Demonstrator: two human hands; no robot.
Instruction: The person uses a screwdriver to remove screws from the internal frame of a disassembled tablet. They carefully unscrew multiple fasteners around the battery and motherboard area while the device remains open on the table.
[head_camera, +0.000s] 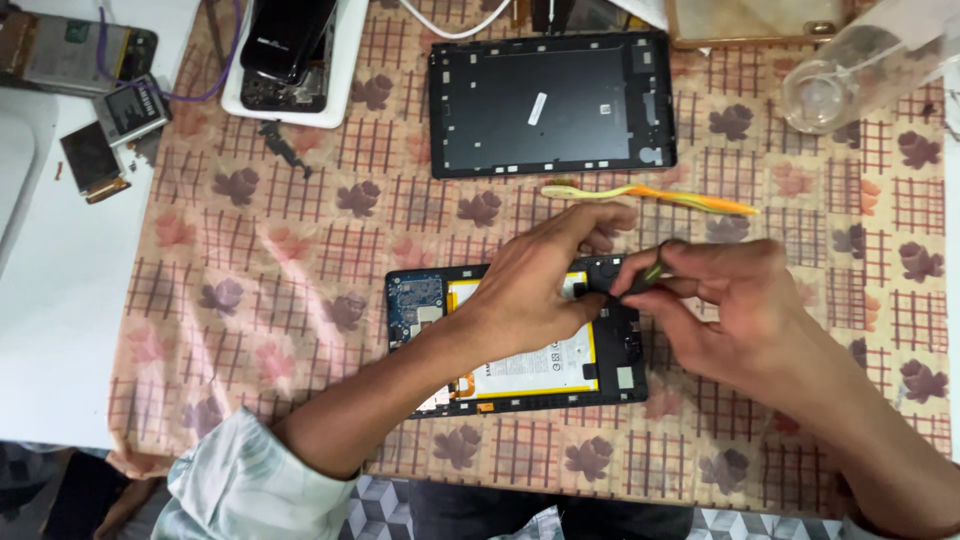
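Head view. Opened tablet (520, 350) lies face down on the patterned cloth (300, 270) over the tabletop, near the front edge, internals exposed: blue board at its left end, yellow-bordered battery in the middle.

Left hand (545, 280) rests on the tablet, palm down over the battery, fingers loosely bent and stretched toward the upper right corner; it presses there and grips nothing I can make out.

Right hand (715, 295) is closed in a pinch on a small dark tool (650, 272) with a greenish part, its tip at the tablet's upper right area, just beside the left fingertips. Blur hides the tool's exact kind.

Behind the hands, apart from them: a yellow-orange toothbrush (650, 195) lying flat, then the detached black back cover (550, 103), inner side up. Far right corner: a clear plastic bottle (860, 65) on its side. Far left, off the cloth: a loose phone battery (130, 110) and a small screen module (92, 160). A dark phone (285, 50) sits on a white tray (345, 70) at the top.
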